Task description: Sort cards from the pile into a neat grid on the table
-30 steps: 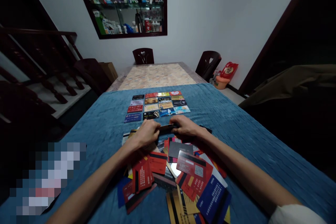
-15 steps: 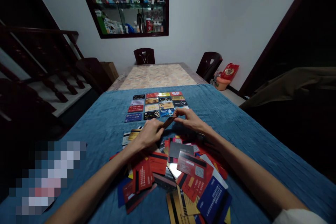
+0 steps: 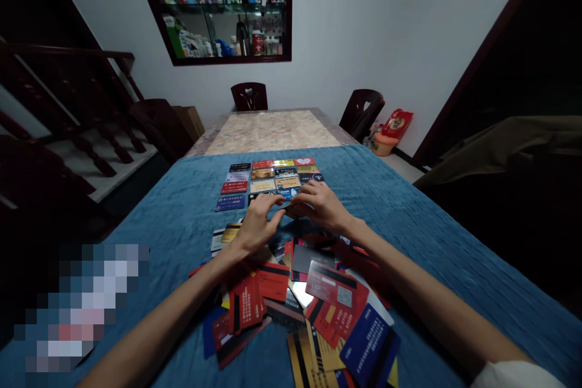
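Observation:
A small plastic card, mostly hidden by fingers, is held up between my two hands. My right hand is closed on its right side, fingers over the top. At the card's left end is my left hand, with thumb and forefinger curved around that end; the exact contact is hard to see. Just beyond them, rows of cards lie face up in a grid. Below my wrists spreads a loose heap of overlapping cards, many showing their magnetic stripes, among them a blue card and red cards.
A blue cloth covers the near part of the table. Dark chairs stand around its far end. A blurred-out object lies at the left. A shelf niche is in the wall, and a railing runs along the left.
The card has turned and shows less of its face. My right hand has come lower and closer to my left, its fingers now over the card. The heap and grid look the same.

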A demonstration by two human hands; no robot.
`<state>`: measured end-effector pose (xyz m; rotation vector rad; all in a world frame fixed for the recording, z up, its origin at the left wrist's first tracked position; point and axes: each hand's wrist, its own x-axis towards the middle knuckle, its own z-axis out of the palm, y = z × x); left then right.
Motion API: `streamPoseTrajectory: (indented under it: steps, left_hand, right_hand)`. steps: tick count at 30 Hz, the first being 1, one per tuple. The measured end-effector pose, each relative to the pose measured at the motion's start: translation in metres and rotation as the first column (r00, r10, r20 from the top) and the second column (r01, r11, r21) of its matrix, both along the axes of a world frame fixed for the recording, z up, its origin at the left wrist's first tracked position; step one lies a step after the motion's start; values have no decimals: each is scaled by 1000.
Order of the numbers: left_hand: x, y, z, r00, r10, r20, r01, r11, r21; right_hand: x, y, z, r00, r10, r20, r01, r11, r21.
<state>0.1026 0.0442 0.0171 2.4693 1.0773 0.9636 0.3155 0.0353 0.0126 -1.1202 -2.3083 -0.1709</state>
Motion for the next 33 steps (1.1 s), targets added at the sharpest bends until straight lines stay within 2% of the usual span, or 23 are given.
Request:
streamPoseTrajectory:
  steps: [8, 12, 17, 25, 28, 33]
  left_hand:
    - [0, 3, -10, 998, -42, -52, 44, 998, 40]
    - [-7, 13, -16, 996, -81, -49, 85, 992, 94]
    - [-12, 18, -16, 973, -34, -228, 49, 997, 57]
    - [-12, 17, -15, 928, 7, -372, 3, 1000, 25]
    - [-12, 19, -15, 935, 14, -354, -10, 1000, 11]
    - [-13, 21, -12, 973, 41, -226, -49, 998, -28]
  right_hand:
    - [-8, 1, -10, 1000, 12, -29, -12, 1000, 4]
    - [-3, 5, -19, 998, -1, -68, -3, 998, -69]
    - [-2, 7, -29, 996, -83, -21, 79, 988, -132]
    - [-8, 2, -27, 992, -89, 92, 96, 993, -66]
    - [-10, 0, -27, 985, -98, 145, 103, 994, -30]
    - [-14, -1, -26, 970, -148, 191, 135, 988, 79]
